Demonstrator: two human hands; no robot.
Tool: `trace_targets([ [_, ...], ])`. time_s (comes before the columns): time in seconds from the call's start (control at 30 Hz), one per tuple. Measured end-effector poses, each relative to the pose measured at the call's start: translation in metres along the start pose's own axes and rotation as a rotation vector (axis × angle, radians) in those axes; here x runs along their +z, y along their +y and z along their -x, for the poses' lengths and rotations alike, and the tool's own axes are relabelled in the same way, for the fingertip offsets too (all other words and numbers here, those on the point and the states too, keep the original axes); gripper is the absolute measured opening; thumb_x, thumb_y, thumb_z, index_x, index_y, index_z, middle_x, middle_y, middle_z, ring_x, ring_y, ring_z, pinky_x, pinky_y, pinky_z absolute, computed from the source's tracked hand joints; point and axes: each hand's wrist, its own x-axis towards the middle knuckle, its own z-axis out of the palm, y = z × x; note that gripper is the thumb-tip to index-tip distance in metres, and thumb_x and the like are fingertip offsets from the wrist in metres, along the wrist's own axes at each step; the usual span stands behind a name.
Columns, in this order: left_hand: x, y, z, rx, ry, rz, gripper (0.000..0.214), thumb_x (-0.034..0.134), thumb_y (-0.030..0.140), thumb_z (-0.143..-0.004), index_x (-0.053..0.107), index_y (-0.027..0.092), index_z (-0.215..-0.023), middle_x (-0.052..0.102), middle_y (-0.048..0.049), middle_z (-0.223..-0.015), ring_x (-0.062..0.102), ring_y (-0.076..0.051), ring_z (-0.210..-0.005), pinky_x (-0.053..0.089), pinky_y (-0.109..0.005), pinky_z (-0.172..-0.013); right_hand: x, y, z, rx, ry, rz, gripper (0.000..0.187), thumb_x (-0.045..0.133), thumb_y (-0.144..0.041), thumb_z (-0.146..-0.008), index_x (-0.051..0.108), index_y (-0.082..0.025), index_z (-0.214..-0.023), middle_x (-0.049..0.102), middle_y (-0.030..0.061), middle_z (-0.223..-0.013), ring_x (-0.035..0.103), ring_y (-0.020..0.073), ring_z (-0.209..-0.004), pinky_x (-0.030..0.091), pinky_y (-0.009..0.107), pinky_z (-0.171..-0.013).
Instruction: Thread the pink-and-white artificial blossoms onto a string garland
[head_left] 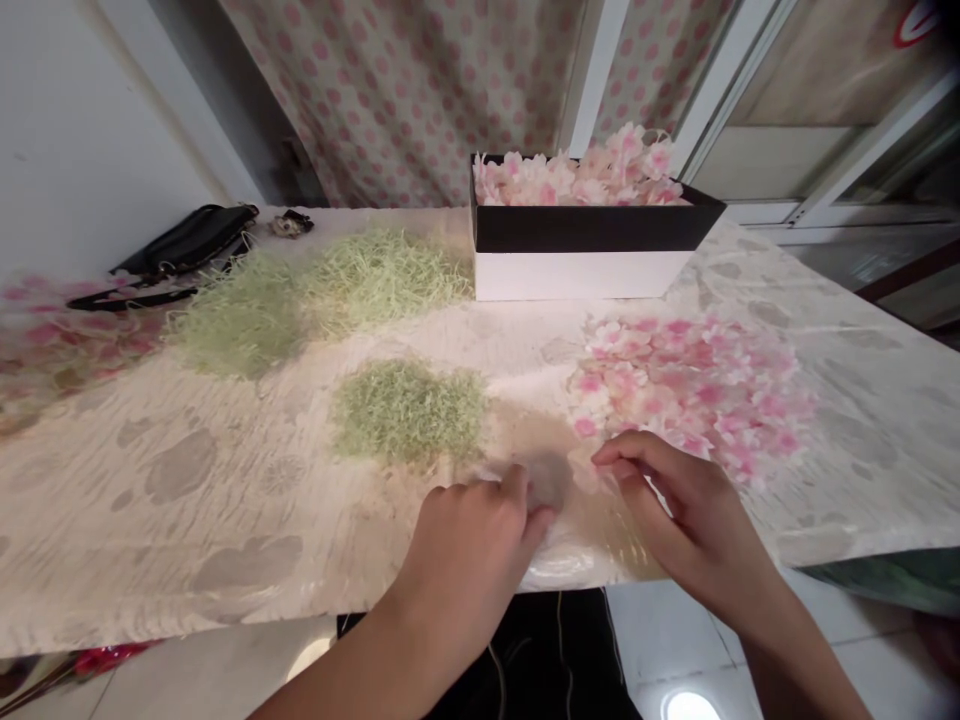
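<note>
My left hand (480, 530) is above the table's near edge, its fingers curled in and its thumb close to the index finger. Whatever it may hold is hidden. To its right, my right hand (686, 505) has thumb and fingers brought together in a pinch. Something pale and blurred lies at its fingertips, too faint to name. Just beyond that hand spreads a heap of loose pink and white artificial blossoms (697, 385). Ahead of my left hand sits a small pile of short, curly light green plastic pieces (409, 410).
A black-and-white box (585, 275) filled with pink blossoms (577, 180) stands at the back. Farther left lie two heaps of thin green strands (240, 315), a black bag (187, 240) and more pink blossoms (67, 330). A patterned cloth (247, 565) covers the table.
</note>
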Motion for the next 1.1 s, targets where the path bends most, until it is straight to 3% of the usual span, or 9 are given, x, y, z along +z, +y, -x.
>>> trace_targets([
  [0.13,0.005,0.002,0.0,0.036,0.028,-0.048,0.024,0.042,0.005,-0.088,0.066,0.01,-0.086,0.068,-0.0087,-0.059,0.064,-0.025,-0.046,0.042,-0.03,-0.043,0.005,0.003,0.001,0.067,0.046,-0.116,0.006,0.059,-0.022,-0.087,0.058,-0.023,-0.094,0.065,0.0015,-0.084,0.065,0.0149,-0.071,0.054,0.025,-0.062],
  [0.27,0.004,-0.002,0.003,0.032,0.101,0.043,0.022,0.041,0.01,-0.092,0.063,0.011,-0.092,0.061,-0.0025,-0.055,0.055,-0.017,-0.042,0.036,-0.026,-0.043,0.001,0.006,0.004,0.174,0.052,-0.376,0.01,0.067,-0.024,-0.084,0.064,-0.025,-0.094,0.067,0.0009,-0.087,0.067,0.0134,-0.072,0.056,0.023,-0.064],
  [0.37,-0.005,-0.006,0.011,-0.007,0.179,0.445,0.019,0.041,0.023,-0.097,0.058,0.017,-0.093,0.041,0.0079,-0.05,0.039,-0.009,-0.04,0.029,-0.02,-0.041,-0.005,0.001,0.003,0.147,-0.096,-0.585,0.004,0.071,-0.025,-0.082,0.067,-0.025,-0.08,0.067,0.0002,-0.078,0.067,0.0147,-0.075,0.056,0.024,-0.068],
  [0.47,-0.016,-0.007,0.018,-0.046,0.15,0.944,0.018,0.048,0.028,-0.096,0.056,0.02,-0.081,0.028,0.0096,-0.051,0.027,-0.007,-0.043,0.021,-0.018,-0.04,-0.005,-0.011,0.0,0.111,-0.22,-0.688,0.006,0.071,-0.028,-0.083,0.068,-0.025,-0.078,0.068,0.0053,-0.106,0.064,0.0214,-0.105,0.054,0.034,-0.088],
  [0.53,-0.021,-0.007,0.021,-0.064,0.086,1.105,0.018,0.051,0.026,-0.094,0.056,0.019,-0.077,0.027,0.0099,-0.051,0.023,-0.007,-0.045,0.02,-0.019,-0.041,0.0,-0.019,-0.002,0.101,-0.235,-0.711,0.006,0.069,-0.027,-0.084,0.068,-0.025,-0.079,0.062,0.006,-0.122,0.058,0.0233,-0.117,0.051,0.038,-0.096],
  [0.6,-0.022,-0.007,0.021,-0.09,0.041,1.233,0.019,0.054,0.025,-0.092,0.055,0.019,-0.075,0.026,0.0104,-0.05,0.021,-0.007,-0.044,0.019,-0.019,-0.041,0.007,-0.027,-0.004,0.08,-0.231,-0.742,0.004,0.067,-0.024,-0.086,0.067,-0.025,-0.082,0.064,0.0049,-0.118,0.059,0.0207,-0.115,0.051,0.035,-0.095],
  [0.7,-0.02,-0.009,0.023,-0.156,0.011,1.378,0.022,0.056,0.028,-0.091,0.055,0.019,-0.071,0.026,0.0109,-0.047,0.02,-0.007,-0.042,0.017,-0.02,-0.04,0.017,-0.035,-0.005,0.068,-0.168,-0.753,0.009,0.063,-0.018,-0.088,0.065,-0.026,-0.085,0.066,0.0002,-0.093,0.065,0.0116,-0.09,0.054,0.02,-0.078],
  [0.9,-0.013,-0.014,0.034,-0.155,0.045,1.433,0.022,0.055,0.035,-0.091,0.053,0.02,-0.076,0.024,0.0106,-0.05,0.019,-0.007,-0.044,0.017,-0.021,-0.041,0.029,-0.041,-0.002,0.076,-0.079,-0.671,0.008,0.062,-0.018,-0.088,0.058,-0.025,-0.088,0.059,-0.0032,-0.08,0.059,0.0079,-0.072,0.051,0.014,-0.064],
  [1.1,-0.014,-0.012,0.038,-0.192,0.075,1.253,0.035,0.055,0.02,-0.09,0.035,0.019,-0.061,0.021,0.0098,-0.053,0.019,-0.007,-0.047,0.016,-0.021,-0.042,0.031,-0.046,0.0,0.142,-0.122,-0.678,0.019,0.06,-0.017,-0.088,0.053,-0.028,-0.101,0.055,-0.0036,-0.083,0.058,0.0089,-0.075,0.051,0.016,-0.067],
])
